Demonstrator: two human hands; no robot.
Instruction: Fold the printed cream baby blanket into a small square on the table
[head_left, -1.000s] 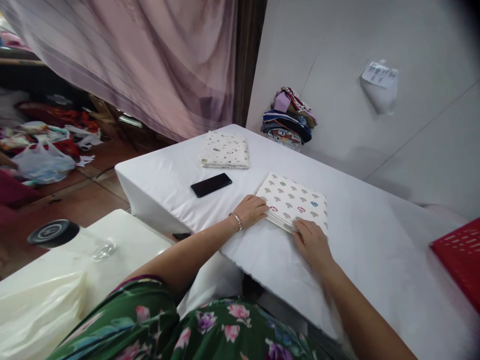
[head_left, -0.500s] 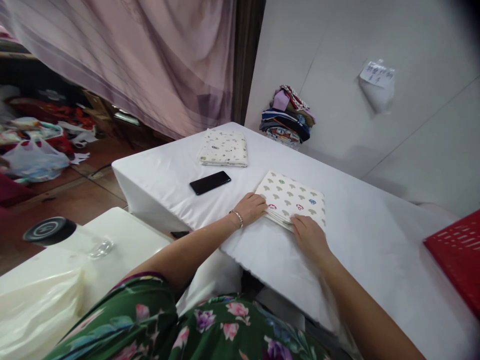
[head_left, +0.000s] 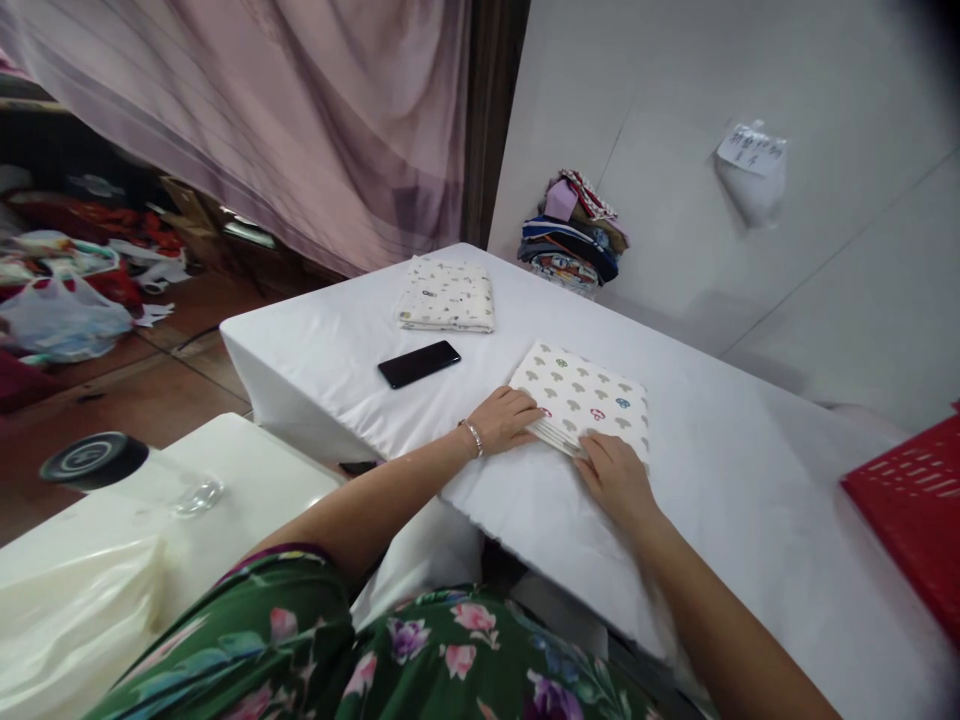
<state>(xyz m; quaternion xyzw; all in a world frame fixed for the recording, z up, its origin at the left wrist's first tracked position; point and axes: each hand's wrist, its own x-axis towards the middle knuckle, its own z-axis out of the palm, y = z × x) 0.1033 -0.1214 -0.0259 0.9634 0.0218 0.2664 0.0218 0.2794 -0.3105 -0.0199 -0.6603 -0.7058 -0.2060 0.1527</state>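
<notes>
A folded white cloth with grey mushroom shapes and a few coloured ones lies on the white-covered table. Its layered near edge faces me. My left hand, with a bracelet on the wrist, grips the left part of that edge with bent fingers. At the right part of the same edge, my right hand pinches the layers between thumb and fingers. Farther back is a second folded cloth with a small scattered print. A black phone lies between that cloth and my left hand.
A pile of folded fabrics sits against the wall beyond the table. A red perforated basket stands at the right. On the left, a lower white table bears a clear bottle with a black lid and a pale plastic bag.
My right hand has shifted slightly left and nearer to me along the cloth's edge. The left fingers have slid a little to the right. The cloth stays in place.
</notes>
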